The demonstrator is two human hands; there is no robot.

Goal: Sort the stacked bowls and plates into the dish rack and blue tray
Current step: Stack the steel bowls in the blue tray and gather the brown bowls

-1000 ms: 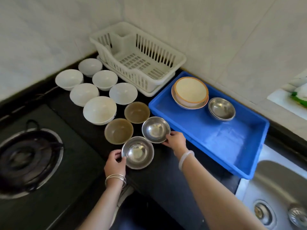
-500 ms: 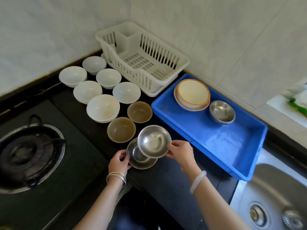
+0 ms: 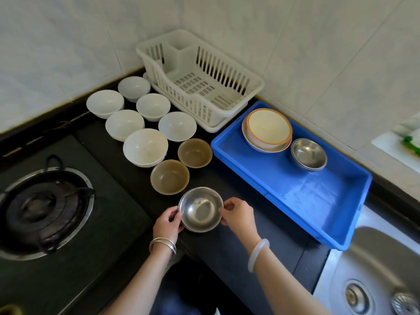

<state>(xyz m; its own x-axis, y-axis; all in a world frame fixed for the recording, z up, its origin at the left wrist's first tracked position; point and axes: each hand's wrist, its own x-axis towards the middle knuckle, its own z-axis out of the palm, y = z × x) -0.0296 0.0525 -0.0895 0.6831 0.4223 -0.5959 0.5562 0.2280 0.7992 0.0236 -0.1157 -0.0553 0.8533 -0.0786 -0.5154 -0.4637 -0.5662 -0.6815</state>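
The left hand point(image 3: 168, 223) and the right hand point(image 3: 238, 218) pinch the rim of the steel bowl point(image 3: 200, 209) from both sides with curled fingers, at the front of the black counter point(image 3: 238, 258), just beside a brown bowl point(image 3: 169, 177).

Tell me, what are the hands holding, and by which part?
A steel bowl, by its rim: left hand on the left edge, right hand on the right.

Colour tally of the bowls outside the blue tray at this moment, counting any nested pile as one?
White bowls: 6
Brown bowls: 2
Steel bowl: 1, gripped at its rim by the left hand and right hand
Total: 9
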